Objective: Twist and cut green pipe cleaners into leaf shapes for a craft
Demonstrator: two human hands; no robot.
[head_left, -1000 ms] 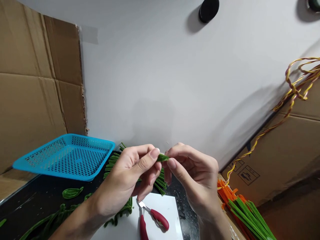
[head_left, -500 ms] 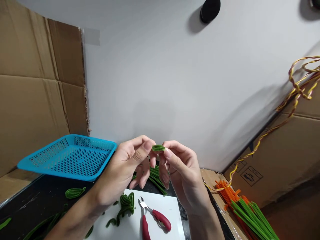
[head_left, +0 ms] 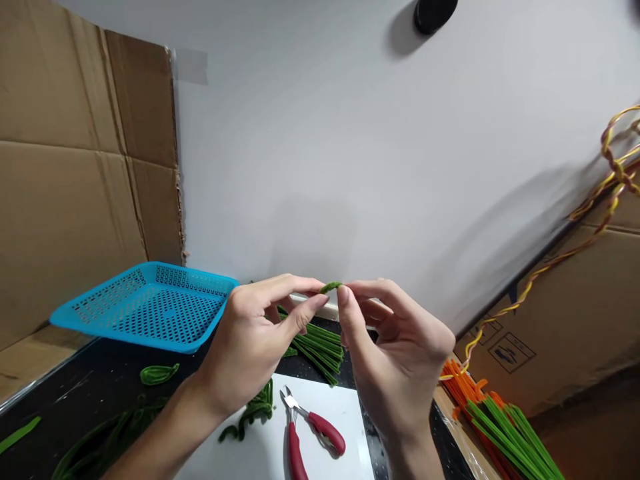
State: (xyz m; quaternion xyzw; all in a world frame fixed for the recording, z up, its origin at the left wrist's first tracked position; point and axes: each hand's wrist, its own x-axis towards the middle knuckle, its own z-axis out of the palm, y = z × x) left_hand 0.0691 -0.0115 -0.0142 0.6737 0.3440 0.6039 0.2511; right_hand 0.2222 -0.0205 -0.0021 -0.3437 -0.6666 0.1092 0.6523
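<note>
Dark table (head_left: 110, 373): spreads under and around the white board (head_left: 345, 407); speckled, so apt to hide anything small and green if dropped there.
Blue tray (head_left: 165, 310): stands beyond and left of the white board, apart from it; probably at risk only if struck by a wide swing of the left forearm (head_left: 165, 427).
Left hand (head_left: 260, 340): raised over the left part of the white board; nearly closed at thumb and forefinger, with the left end of a small green piece (head_left: 330, 287) between them.
Right hand (head_left: 395, 333): raised over the white board's right edge; pinched at the fingertips on the right end, hiding it; could twist that end loose by rolling too hard.
Dark green stems (head_left: 320, 347): lie beyond the white board's far edge; could scatter if brushed by lowered fingers.
Red-handled nippers (head_left: 323, 427): rest on the white board with handles spread; could nick a hand set down without looking.
Curled green pieces (head_left: 260, 403): heaped on the white board's left part; could be dragged off by the left forearm.
Leaf-shaped green loop (head_left: 157, 375): on the dark table, left of the white board; might get crushed under an elbow.
Small green piece: arched slightly, in the air above the white board's far edge as seen; could kink from uneven pulling, or spring free for being so short to hold.
</note>
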